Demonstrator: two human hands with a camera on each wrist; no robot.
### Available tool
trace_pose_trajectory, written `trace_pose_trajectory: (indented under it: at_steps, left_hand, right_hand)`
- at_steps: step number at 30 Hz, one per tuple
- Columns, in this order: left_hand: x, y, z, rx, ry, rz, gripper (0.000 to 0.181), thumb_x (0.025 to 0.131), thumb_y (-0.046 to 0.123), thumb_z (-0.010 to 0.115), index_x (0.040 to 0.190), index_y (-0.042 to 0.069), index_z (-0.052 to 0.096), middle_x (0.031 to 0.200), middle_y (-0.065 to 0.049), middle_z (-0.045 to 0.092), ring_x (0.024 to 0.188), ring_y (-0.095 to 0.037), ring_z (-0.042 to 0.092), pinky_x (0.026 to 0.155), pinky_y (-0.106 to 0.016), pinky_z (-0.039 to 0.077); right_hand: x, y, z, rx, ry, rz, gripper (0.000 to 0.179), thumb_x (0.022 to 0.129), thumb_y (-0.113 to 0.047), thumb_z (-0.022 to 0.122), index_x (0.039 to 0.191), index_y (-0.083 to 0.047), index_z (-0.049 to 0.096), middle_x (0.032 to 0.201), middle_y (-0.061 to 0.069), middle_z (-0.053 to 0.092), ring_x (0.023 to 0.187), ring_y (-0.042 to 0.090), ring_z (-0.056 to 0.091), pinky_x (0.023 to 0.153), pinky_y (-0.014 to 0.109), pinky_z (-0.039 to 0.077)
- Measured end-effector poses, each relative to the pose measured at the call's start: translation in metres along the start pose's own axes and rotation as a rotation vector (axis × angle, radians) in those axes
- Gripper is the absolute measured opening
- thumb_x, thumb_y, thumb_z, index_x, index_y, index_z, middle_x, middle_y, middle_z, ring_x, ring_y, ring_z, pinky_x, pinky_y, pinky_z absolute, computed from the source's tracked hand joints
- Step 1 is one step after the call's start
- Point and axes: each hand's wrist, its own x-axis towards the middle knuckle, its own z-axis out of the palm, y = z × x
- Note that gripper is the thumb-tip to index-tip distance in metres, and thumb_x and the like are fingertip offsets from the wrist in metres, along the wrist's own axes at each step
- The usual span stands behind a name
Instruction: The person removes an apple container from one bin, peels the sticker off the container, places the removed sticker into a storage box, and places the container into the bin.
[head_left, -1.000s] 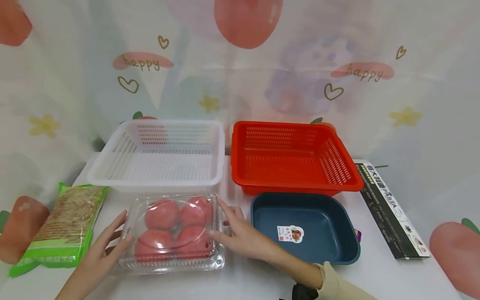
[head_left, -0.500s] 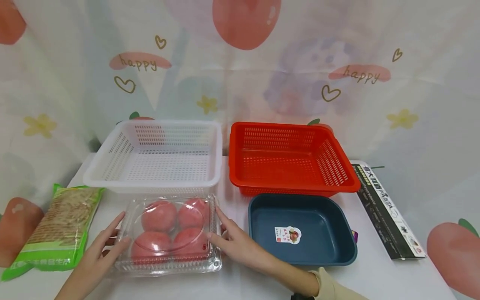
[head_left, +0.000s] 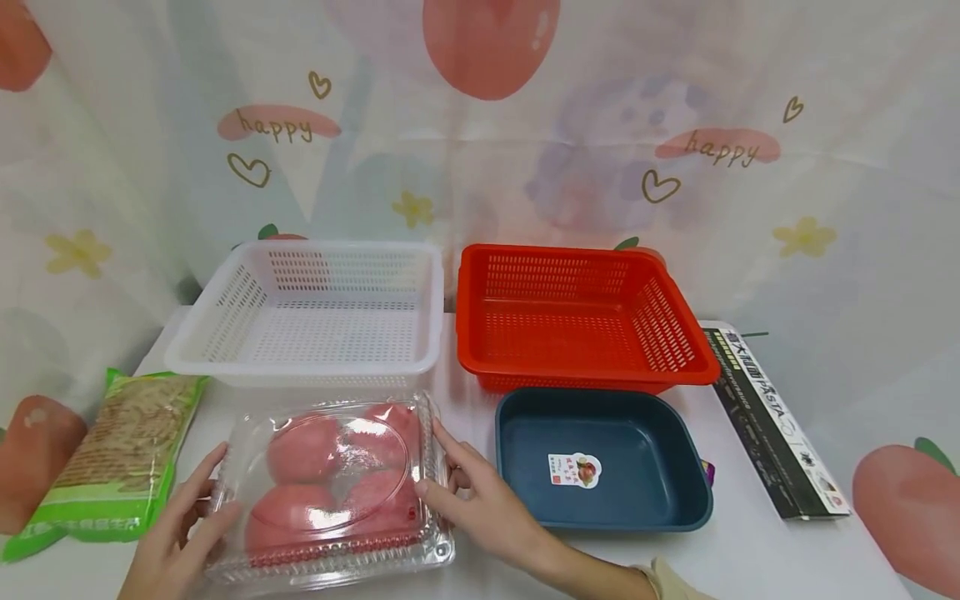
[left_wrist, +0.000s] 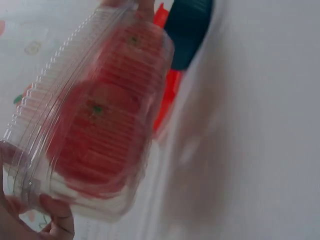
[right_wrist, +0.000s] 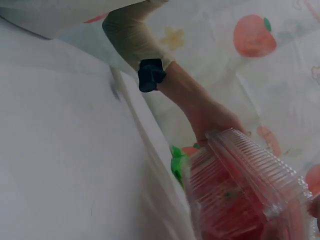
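A clear plastic clamshell box (head_left: 330, 572) of red tomatoes (head_left: 302, 448) is held up between both hands, at the front left in the head view. My left hand (head_left: 176, 537) grips its left end; the left wrist view shows fingers (left_wrist: 57, 212) curled at the box's lower edge. On the opposite end, my right hand (head_left: 483, 508) holds the box with thumb on the lid edge and fingers at the side. Green stem scars show on the tomatoes in the left wrist view. In both wrist views the box hangs above the white tabletop, its lid closed.
Behind the box stands a white perforated basket (head_left: 303, 368), with a red basket (head_left: 585, 373) to its right. A dark blue basin (head_left: 622, 500) sits in front of the red one. A green-edged food bag (head_left: 123, 450) lies left, a black pasta box (head_left: 776, 421) right.
The tomato box has risen off the table and come nearer to the camera, tilting slightly. Both hands have moved with it, keeping hold of its ends.
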Motion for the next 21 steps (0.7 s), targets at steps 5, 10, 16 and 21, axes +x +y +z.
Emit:
trace_pose_trajectory:
  at_steps: [5, 10, 16, 21]
  left_hand:
    - [-0.014, 0.008, 0.014, -0.127, 0.186, 0.115, 0.06, 0.1, 0.022, 0.052, 0.154, 0.027, 0.025, 0.106, 0.015, 0.042, 0.083, 0.006, 0.045, 0.064, -0.015, 0.044]
    - [-0.018, 0.023, 0.017, -0.465, 0.237, 0.111, 0.057, 0.1, 0.014, 0.049, 0.152, 0.031, 0.032, 0.114, 0.013, 0.043, 0.087, 0.001, 0.045, 0.067, -0.01, 0.04]
    - [-0.01, 0.041, -0.002, -0.79, 0.214, 0.144, 0.053, 0.098, 0.007, 0.051, 0.147, 0.024, 0.042, 0.123, 0.007, 0.047, 0.1, -0.004, 0.046, 0.07, -0.011, 0.047]
    - [0.009, 0.063, -0.023, -0.929, 0.154, 0.341, 0.049, 0.098, 0.0, 0.048, 0.145, 0.015, 0.046, 0.131, 0.001, 0.049, 0.11, -0.009, 0.049, 0.077, -0.014, 0.054]
  right_hand:
    - [0.001, -0.006, 0.012, 0.12, 0.206, -0.067, 0.058, 0.096, -0.016, 0.055, 0.151, -0.024, 0.036, 0.121, 0.015, 0.047, 0.107, 0.014, 0.055, 0.08, 0.022, 0.056]
    - [0.007, -0.014, 0.019, 0.226, 0.312, -0.138, 0.052, 0.097, -0.017, 0.052, 0.146, -0.03, 0.042, 0.136, 0.008, 0.045, 0.129, 0.026, 0.041, 0.092, 0.026, 0.053]
    - [0.017, -0.027, 0.023, 0.241, 0.315, -0.207, 0.052, 0.098, -0.014, 0.049, 0.148, -0.027, 0.04, 0.151, 0.004, 0.037, 0.141, 0.029, 0.033, 0.105, 0.035, 0.046]
    - [0.033, -0.05, 0.015, 0.24, 0.295, -0.221, 0.052, 0.1, -0.018, 0.048, 0.149, -0.028, 0.037, 0.141, 0.006, 0.041, 0.134, 0.027, 0.042, 0.101, 0.039, 0.049]
